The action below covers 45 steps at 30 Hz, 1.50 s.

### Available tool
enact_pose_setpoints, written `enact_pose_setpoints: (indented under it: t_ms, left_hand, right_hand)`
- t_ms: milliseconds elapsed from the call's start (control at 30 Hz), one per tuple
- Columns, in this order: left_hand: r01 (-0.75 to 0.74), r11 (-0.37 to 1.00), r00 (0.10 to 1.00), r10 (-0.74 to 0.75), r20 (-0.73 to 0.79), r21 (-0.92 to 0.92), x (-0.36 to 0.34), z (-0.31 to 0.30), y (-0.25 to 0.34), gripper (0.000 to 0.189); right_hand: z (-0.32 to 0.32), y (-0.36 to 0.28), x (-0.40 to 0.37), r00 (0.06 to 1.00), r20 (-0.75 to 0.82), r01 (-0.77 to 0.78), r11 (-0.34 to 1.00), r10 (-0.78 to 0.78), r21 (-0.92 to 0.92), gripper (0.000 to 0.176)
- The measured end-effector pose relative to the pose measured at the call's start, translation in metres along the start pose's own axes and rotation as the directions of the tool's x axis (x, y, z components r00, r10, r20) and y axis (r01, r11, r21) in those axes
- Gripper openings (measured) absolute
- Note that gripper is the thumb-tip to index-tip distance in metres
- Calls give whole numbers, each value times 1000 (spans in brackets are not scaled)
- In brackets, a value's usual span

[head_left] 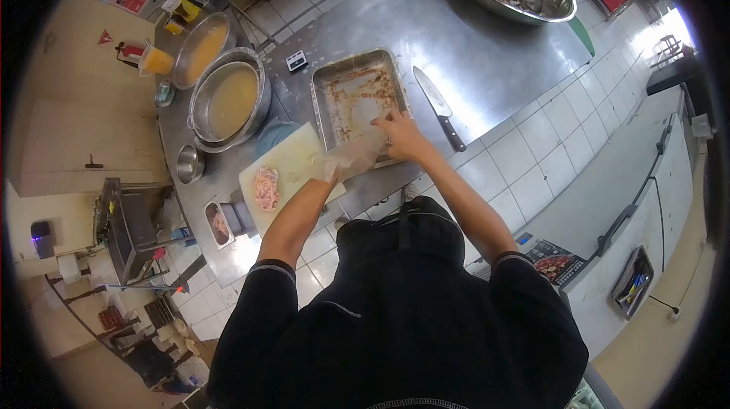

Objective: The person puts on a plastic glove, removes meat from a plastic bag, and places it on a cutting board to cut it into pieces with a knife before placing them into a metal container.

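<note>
So both hands are up over the near part of the tray, and the right hand (401,137) looks to be pinching a thin plastic glove (369,144) at its far end. The left hand (350,156) is inside or behind that plastic, too blurred to tell if its fingers are curled. I'd guess the glove's feather-light, floppy, a bit slippery and easy to rip, so the cuff's probably the safest hold.

Crowding things: the cutting board (290,156) sits below the left forearm with raw meat (266,188) on it, the dirty tray (318,97) is right underneath, and a bare knife (439,107) lies just beyond its right side. Farther off, there's a pot (262,105) of cloudy liquid and a big bowl (525,15).
</note>
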State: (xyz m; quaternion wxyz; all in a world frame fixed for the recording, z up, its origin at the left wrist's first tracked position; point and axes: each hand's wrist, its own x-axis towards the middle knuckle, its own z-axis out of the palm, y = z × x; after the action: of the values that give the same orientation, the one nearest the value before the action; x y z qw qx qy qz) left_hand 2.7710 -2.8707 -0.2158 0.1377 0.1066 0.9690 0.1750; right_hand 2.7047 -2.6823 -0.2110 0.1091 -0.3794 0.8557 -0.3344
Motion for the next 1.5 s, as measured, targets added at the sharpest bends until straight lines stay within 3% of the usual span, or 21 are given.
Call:
enact_pose_setpoints:
  t_ms: [100,200,300,367,467,533,567,633,700,767,833,900,933,967,1000,1100,1167,1233,1300,1400,1500]
  left_hand:
    - [-55,995,998,51,41,85,1,-3,-1,25]
    - [-118,978,990,103,91,174,3,-10,1,25]
    - [-187,947,977,152,148,260,4,-16,1,25]
    - [-218,926,968,164,192,308,5,-16,-6,25]
    - [-226,883,961,133,242,411,2,15,-61,28]
    - [-129,950,963,51,265,285,-4,-1,-60,32]
    - [-26,994,958,-5,285,105,-6,-16,-55,34]
    - [-79,996,974,88,209,-49,-13,-29,-55,38]
    - [-379,924,926,378,14,60,-25,-30,-71,42]
    - [52,967,977,2,212,-249,-38,-58,-46,43]
    - [94,954,976,-32,216,-285,-45,-62,-47,45]
    - [-269,961,963,269,4,-59,-50,-46,-70,46]
    - [-26,926,998,48,48,-378,-54,-63,-52,46]
    - [218,738,976,-149,161,-639,-62,-79,-32,46]
    - [426,423,900,-290,325,-800,-68,-92,-13,46]
    - [461,503,880,-364,305,-731,-68,-102,-5,33]
    - [242,629,969,-187,158,-739,-61,-51,-55,42]
    - [178,664,984,-131,122,-726,-55,-41,-73,46]
    - [299,622,954,-215,210,-723,-56,-51,-57,46]
    - [252,723,968,-182,175,-643,-58,-70,-36,43]
    - [433,593,893,-384,235,-679,-63,-108,-4,41]
  right_hand:
    - [19,2,4,991,114,92,975,-70,-204,55]
    - [53,20,9,984,-19,149,888,-175,-435,54]
    - [49,24,18,981,-87,139,943,-173,-303,46]
    - [39,21,25,960,-118,214,936,-255,-280,38]
    - [26,19,33,943,-127,262,921,-309,-289,28]
    - [25,24,39,943,-144,247,922,-299,-297,24]
    - [26,29,40,946,-165,223,929,-280,-296,22]
    - [24,34,40,945,-196,204,939,-263,-276,20]
    - [22,36,40,939,-213,217,947,-269,-238,18]
    - [20,33,42,948,-201,182,940,-246,-290,18]
    - [23,36,46,948,-218,153,932,-233,-328,19]
    - [31,45,51,939,-262,124,929,-224,-349,21]
    - [34,49,54,943,-259,106,926,-210,-363,23]
    - [37,53,55,947,-256,88,922,-194,-376,26]
    - [40,54,54,953,-247,71,919,-178,-388,28]
    - [46,51,51,973,-191,49,927,-128,-371,37]
    - [23,29,45,993,-90,72,992,-82,-107,44]
    - [-13,5,50,992,-39,128,982,-123,141,48]
    - [-31,-17,49,975,-48,220,902,-218,370,48]
    - [-30,-28,60,955,41,292,956,-293,12,37]
    - [-28,-28,68,956,3,295,956,-295,4,26]
